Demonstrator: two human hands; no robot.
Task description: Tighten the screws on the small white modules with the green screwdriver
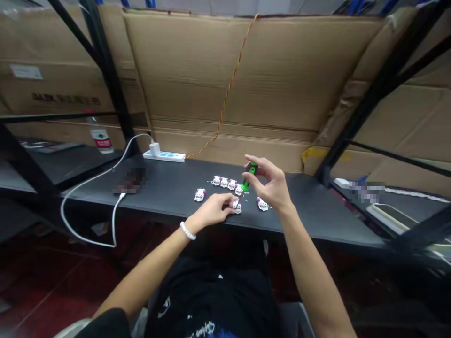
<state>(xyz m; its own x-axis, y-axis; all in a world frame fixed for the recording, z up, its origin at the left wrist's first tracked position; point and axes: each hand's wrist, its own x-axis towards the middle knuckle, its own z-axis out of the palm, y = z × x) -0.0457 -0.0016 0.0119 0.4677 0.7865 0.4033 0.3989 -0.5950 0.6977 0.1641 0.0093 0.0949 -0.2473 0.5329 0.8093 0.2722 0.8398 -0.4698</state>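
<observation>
My right hand is closed round the black-and-green handle of a screwdriver, which stands nearly upright. Its shaft slants down toward a small white part near the table's front edge. The fingers of my left hand pinch that part from the left side. Whether the tip touches it, I cannot tell. Behind it, several similar white-and-purple parts sit in a slanting row. One more white-and-purple part lies to the left, and another below my right hand.
On the dark table, a white power strip with a plugged-in charger lies at the back left. Its white cable loops over the front edge. A bottle stands far left. Black metal posts frame both sides.
</observation>
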